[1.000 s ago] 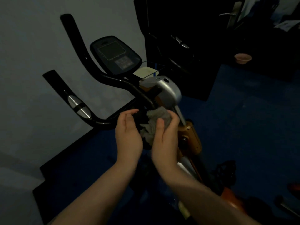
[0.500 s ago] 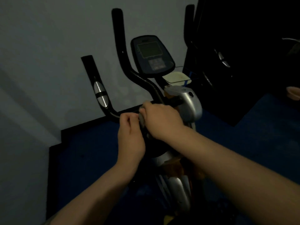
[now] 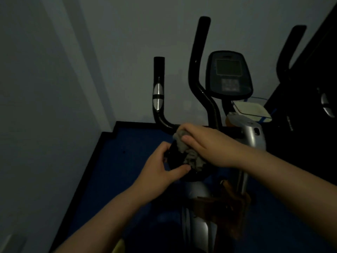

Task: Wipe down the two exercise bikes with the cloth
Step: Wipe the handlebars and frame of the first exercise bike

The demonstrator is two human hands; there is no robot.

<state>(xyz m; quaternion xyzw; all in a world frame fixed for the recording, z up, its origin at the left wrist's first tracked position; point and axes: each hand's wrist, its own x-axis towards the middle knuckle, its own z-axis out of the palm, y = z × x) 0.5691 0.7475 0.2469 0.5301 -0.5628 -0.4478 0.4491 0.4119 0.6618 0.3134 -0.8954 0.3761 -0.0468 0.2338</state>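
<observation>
Right hand (image 3: 206, 145): presses the grey cloth (image 3: 187, 152) on the bike (image 3: 251, 136) crossbar, fingers curled around it.
Left hand (image 3: 160, 167): grips a dark part just below the cloth.
Progress: this bike seems in work; second bike (image 3: 291, 52), beyond the right hand, likely remains.

We see a grey cloth (image 3: 189, 152) at the centre of the frame, against the black handlebars (image 3: 199, 75) of the exercise bike (image 3: 253, 136), whose body is silver. The left grip carries a silver sensor patch (image 3: 158, 97) crossed by a black band. The console (image 3: 228, 75) at upper right is dark with a grey screen. The floor (image 3: 124, 161) is deep blue, and the wall (image 3: 109, 52) pale grey.
</observation>
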